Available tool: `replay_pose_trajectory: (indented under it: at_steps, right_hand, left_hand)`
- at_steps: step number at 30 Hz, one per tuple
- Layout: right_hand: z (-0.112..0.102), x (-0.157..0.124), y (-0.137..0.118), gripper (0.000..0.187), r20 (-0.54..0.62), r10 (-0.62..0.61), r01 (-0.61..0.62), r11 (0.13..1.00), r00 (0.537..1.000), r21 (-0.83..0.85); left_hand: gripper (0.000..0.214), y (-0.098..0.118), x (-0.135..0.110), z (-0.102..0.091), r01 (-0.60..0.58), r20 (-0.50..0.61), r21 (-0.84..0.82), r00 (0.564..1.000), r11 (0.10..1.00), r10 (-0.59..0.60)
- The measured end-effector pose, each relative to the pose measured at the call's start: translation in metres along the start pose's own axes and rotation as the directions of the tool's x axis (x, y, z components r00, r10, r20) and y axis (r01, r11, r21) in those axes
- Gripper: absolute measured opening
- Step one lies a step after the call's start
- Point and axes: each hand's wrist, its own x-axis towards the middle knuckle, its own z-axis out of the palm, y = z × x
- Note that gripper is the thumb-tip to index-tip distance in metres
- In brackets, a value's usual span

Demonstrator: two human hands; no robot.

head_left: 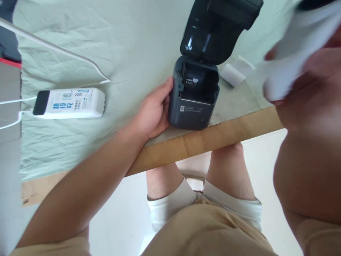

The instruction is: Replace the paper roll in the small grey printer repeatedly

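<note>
A small dark grey label printer (195,106) stands near the table's front edge with its black lid (213,32) swung up and its paper bay empty. My left hand (154,110) is curled against the printer's left side, thumb on its upper corner. My right hand (306,81) is raised close to the camera at the right, blurred, with fingers closed round a white piece of paper (290,60). A small white paper roll (234,73) lies on the cloth just right of the printer.
A pale green cloth (106,46) covers the wooden table (213,137). A white power bank (69,104) with white cables (61,49) lies at the left. A grey object (9,99) sits at the far left edge. My knees show below the table.
</note>
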Motion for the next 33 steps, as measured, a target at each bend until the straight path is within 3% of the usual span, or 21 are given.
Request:
replay_pose_trajectory:
  at_steps: [1,2,4,5,7,10,15,16,18,20,22,24,26,30,33]
  right_hand:
    - [-0.004,-0.003,0.016,0.034,-0.108,0.111,-0.093,0.983,0.988,0.160]
    - [-0.007,-0.006,0.032,0.033,-0.086,0.218,-0.194,0.954,0.972,0.229]
    - [-0.012,-0.011,0.062,0.021,-0.303,0.282,-0.254,0.959,0.910,0.129]
    - [-0.014,-0.013,0.073,0.019,-0.331,0.280,-0.289,0.957,0.901,0.024]
    - [-0.020,-0.015,0.087,0.017,-0.322,0.205,-0.287,0.929,0.924,-0.234]
    - [-0.027,-0.014,0.087,0.018,-0.225,0.135,-0.238,0.809,0.965,-0.537]
    - [-0.029,-0.009,0.086,0.053,-0.221,0.249,-0.333,0.721,0.943,-0.608]
    - [-0.029,-0.010,0.088,0.055,-0.208,0.209,-0.294,0.731,0.955,-0.615]
    - [-0.029,-0.015,0.087,0.053,-0.218,-0.016,-0.128,0.767,0.976,-0.629]
    - [-0.025,-0.020,0.077,0.045,-0.212,-0.286,0.084,0.756,0.934,-0.649]
    - [-0.016,-0.022,0.059,0.033,-0.100,-0.359,0.207,0.720,0.928,-0.662]
    - [-0.001,-0.018,0.041,0.026,0.095,-0.202,0.212,0.704,0.975,-0.678]
    - [0.014,-0.007,0.030,0.040,0.205,0.021,0.132,0.703,0.978,-0.699]
    - [0.031,0.020,0.030,0.050,0.190,0.233,0.002,0.628,0.954,-0.778]
    - [0.031,0.021,0.027,0.060,0.200,0.324,-0.041,0.607,0.925,-0.794]
  left_hand:
    - [0.039,0.000,0.000,0.000,-0.005,-0.005,0.008,1.000,1.000,0.005]
    - [0.036,0.000,0.000,-0.001,-0.008,-0.004,0.019,1.000,1.000,0.008]
    - [0.034,0.000,-0.001,-0.001,-0.008,0.009,0.036,1.000,0.999,0.008]
    - [0.033,0.001,-0.001,-0.001,-0.004,0.015,0.038,1.000,0.999,0.004]
    - [0.034,0.002,-0.001,0.000,0.018,0.018,0.033,1.000,0.999,-0.018]
    - [0.042,0.003,-0.001,0.003,0.032,-0.025,0.037,0.999,0.999,-0.031]
    - [0.033,0.001,0.000,0.001,-0.005,0.010,0.037,1.000,0.999,0.005]
    - [0.030,0.000,0.000,0.000,-0.006,0.029,0.035,1.000,0.999,0.005]
    - [0.031,0.000,0.000,-0.001,-0.010,0.035,0.033,0.999,0.999,0.009]
    - [0.036,0.000,0.000,-0.002,-0.008,0.026,0.034,1.000,0.999,0.007]
    - [0.036,0.000,0.000,-0.002,-0.012,0.016,0.046,1.000,0.999,0.011]
    - [0.032,0.000,0.000,-0.003,-0.019,0.025,0.059,1.000,0.998,0.018]
    - [0.032,0.000,0.000,-0.003,-0.031,0.026,0.061,0.999,0.998,0.029]
    - [0.032,0.000,0.002,-0.003,-0.030,0.006,0.053,1.000,0.998,0.030]
    - [0.031,0.000,0.003,-0.001,-0.022,-0.001,0.029,1.000,0.999,0.022]
